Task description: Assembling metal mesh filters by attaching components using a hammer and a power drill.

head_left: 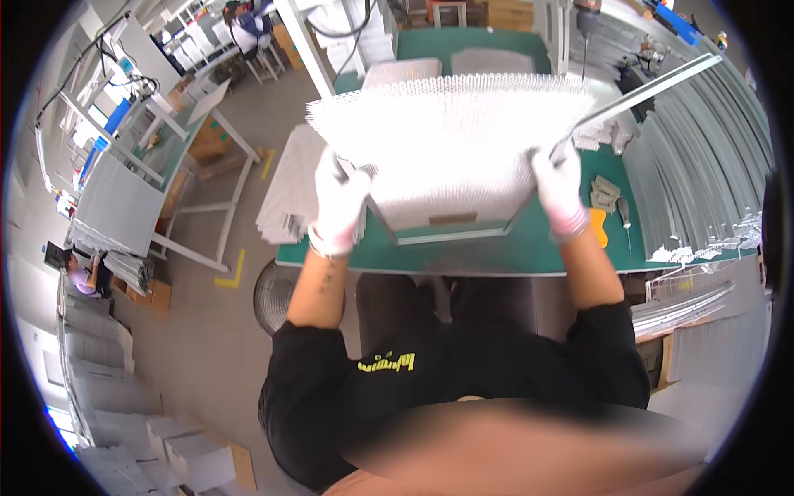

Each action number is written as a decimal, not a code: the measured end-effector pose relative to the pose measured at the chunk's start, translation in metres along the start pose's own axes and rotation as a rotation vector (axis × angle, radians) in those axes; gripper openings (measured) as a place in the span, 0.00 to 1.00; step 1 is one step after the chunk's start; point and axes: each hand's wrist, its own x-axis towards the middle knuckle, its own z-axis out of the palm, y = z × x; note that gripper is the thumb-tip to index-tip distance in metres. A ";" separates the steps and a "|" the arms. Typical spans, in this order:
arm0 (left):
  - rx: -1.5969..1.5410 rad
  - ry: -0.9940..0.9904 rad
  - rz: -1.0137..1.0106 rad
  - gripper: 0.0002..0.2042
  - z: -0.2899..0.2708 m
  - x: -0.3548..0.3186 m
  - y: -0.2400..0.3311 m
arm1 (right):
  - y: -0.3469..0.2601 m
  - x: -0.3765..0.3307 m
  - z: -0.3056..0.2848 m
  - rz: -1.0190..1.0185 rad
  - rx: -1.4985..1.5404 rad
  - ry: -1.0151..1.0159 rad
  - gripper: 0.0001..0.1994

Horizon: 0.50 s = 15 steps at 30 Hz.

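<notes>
A bright white mesh sheet (455, 124) with a jagged far edge is held up over the green table. My left hand (337, 198), in a white glove, grips its left edge with the thumb on top. On the opposite edge my right hand (561, 186), gloved too, is closed in the same way. Below the sheet lies a thin metal frame (451, 239) with a small brown label (452, 219) near its front side. From near my right hand a long pale metal strip (653, 89) slants away to the far right; whether I hold it cannot be told.
On the green table (496, 258) stand a stack of white panels (289, 190) at left, a screwdriver (624, 213), a yellow piece (597, 228) and small pale parts (605, 194) at right. Many grey strips (695, 174) crowd the right side. A round fan-like grille (277, 298) is below left.
</notes>
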 end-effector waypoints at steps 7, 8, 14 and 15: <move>0.231 0.083 0.027 0.11 0.002 -0.006 -0.034 | 0.027 -0.007 0.005 0.101 0.177 -0.033 0.14; 0.228 0.078 0.015 0.11 0.001 -0.016 -0.043 | 0.047 -0.021 -0.005 0.099 0.090 -0.076 0.16; 0.288 -0.025 -0.183 0.12 -0.022 -0.025 -0.051 | 0.053 -0.033 -0.014 0.264 0.132 -0.075 0.17; 0.321 -0.066 -0.204 0.12 -0.018 -0.016 -0.038 | 0.040 -0.023 -0.014 0.245 0.087 -0.101 0.17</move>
